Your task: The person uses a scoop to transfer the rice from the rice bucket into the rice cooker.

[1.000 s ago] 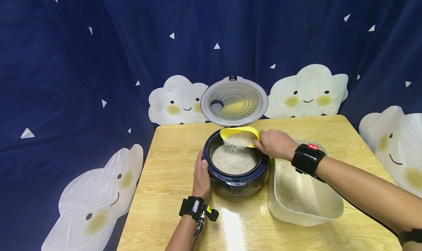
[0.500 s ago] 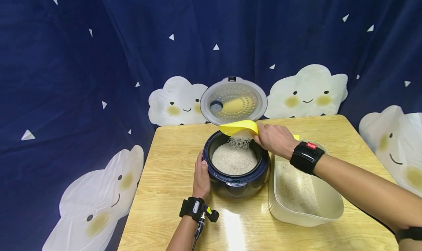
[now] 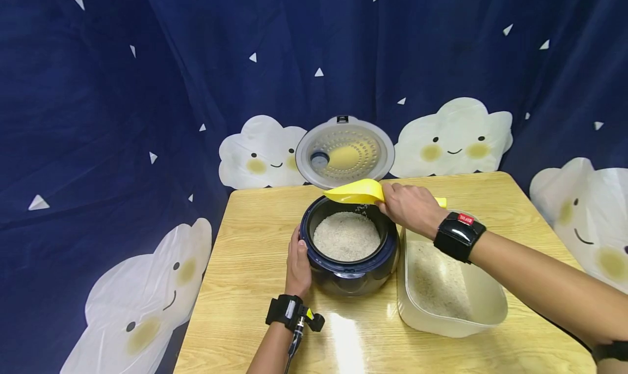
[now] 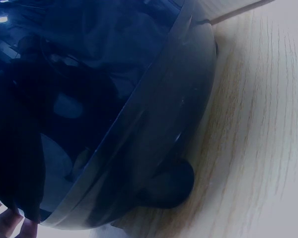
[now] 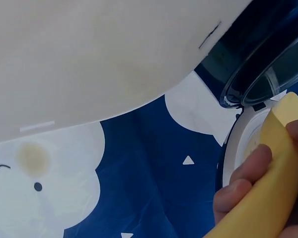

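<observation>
My right hand (image 3: 409, 206) grips the handle of a yellow scoop (image 3: 355, 191), tipped over above the open rice cooker (image 3: 349, 287). A few grains fall beneath the scoop into the white rice (image 3: 345, 236) in the cooker's dark pot. In the right wrist view, curled fingers (image 5: 251, 166) wrap the scoop's handle (image 5: 268, 198). My left hand (image 3: 297, 265) rests against the cooker's left side, its thumb near the rim. Only its fingertips (image 4: 29, 228) show in the left wrist view, touching the glossy dark cooker wall (image 4: 154, 114).
A whitish plastic bin (image 3: 453, 329) holding some rice stands right of the cooker, under my right forearm. The cooker's lid (image 3: 353, 150) stands raised at the back. All rests on a wooden table (image 3: 255, 227), with a blue cloud-patterned curtain (image 3: 275, 25) behind.
The scoop has turned over further and risen slightly, so its underside now faces up. The stream of rice has thinned to a few grains. My left hand stays on the cooker.
</observation>
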`<state>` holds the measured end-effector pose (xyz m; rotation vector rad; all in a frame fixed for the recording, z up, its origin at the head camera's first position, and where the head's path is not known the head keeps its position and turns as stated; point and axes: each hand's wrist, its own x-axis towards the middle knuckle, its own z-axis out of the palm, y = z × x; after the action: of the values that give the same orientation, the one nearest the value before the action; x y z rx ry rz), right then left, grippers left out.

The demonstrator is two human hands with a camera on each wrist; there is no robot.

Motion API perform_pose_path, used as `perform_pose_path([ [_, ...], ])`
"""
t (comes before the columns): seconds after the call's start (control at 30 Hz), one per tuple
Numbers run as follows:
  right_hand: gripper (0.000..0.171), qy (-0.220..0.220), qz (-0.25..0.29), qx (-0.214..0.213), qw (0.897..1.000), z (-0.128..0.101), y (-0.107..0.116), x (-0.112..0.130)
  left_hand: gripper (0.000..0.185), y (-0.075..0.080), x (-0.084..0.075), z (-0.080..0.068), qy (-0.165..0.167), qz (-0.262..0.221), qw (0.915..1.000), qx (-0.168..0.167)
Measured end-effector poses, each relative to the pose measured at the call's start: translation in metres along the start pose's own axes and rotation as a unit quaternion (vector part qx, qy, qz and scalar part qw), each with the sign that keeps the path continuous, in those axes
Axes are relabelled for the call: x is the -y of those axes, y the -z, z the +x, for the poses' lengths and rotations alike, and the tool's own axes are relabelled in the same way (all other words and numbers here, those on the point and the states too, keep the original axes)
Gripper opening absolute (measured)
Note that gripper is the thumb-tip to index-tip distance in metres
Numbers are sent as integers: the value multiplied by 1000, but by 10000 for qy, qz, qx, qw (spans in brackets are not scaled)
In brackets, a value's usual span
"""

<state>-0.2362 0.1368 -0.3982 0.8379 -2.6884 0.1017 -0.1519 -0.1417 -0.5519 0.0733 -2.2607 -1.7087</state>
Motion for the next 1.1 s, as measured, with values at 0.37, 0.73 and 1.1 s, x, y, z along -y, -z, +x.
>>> perform_pose_path([
  [0.37, 33, 28, 380, 273, 9989, -13, 8, -7, 55, -3, 0, -1, 36, -12, 10000, 23],
  [0.73, 33, -1030, 1656, 1215, 9732, -28, 22, -28, 55, -2, -1, -1, -101, 21, 9999, -14],
  [1.1, 50, -1497, 2272, 1539, 9499, -43, 32, -45, 57, 0, -1, -2, -155, -46, 9999, -50],
])
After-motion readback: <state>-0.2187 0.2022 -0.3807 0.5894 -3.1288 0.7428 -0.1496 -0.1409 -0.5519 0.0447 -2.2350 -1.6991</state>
